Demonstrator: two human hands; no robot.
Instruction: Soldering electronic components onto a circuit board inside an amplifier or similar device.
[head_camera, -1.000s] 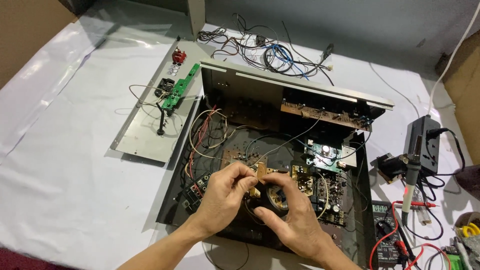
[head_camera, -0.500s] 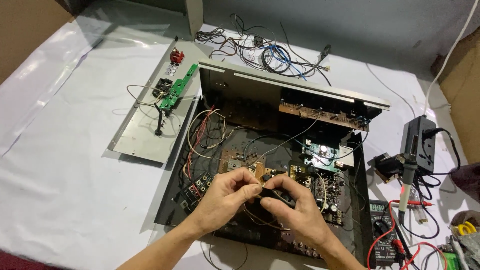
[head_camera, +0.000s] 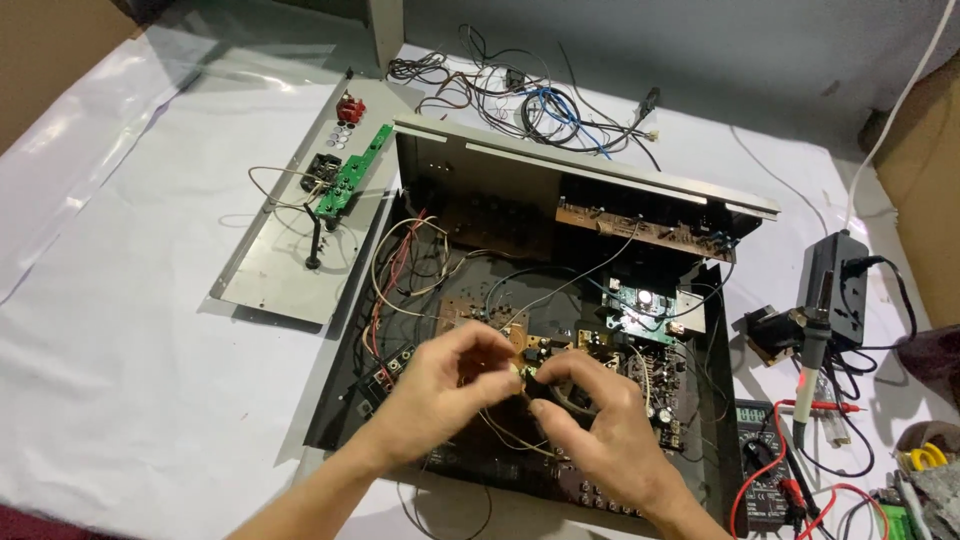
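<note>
An open black metal chassis (head_camera: 345, 400) full of circuit boards and loose wires lies in front of me. Both my hands hover over its front middle, fingertips meeting. My left hand (head_camera: 445, 395) pinches a small wired part (head_camera: 527, 378) from the left. From the right, my right hand (head_camera: 600, 435) grips the same part with thumb and forefinger. Thin pale wires (head_camera: 500, 425) trail from the part down into the chassis. A round tan piece (head_camera: 572, 405) shows partly under my right fingers; the rest is hidden.
A grey metal panel (head_camera: 270, 270) with a green board (head_camera: 350, 185) lies left of the chassis. A cable tangle (head_camera: 520, 95) is behind it. On the right are a soldering station (head_camera: 835, 285), iron (head_camera: 805, 370), multimeter (head_camera: 758, 470) and cardboard box (head_camera: 930, 180).
My hands have closed in together over the small part. The round tan piece, plainly seen in my right hand before, is now mostly covered by my fingers.
</note>
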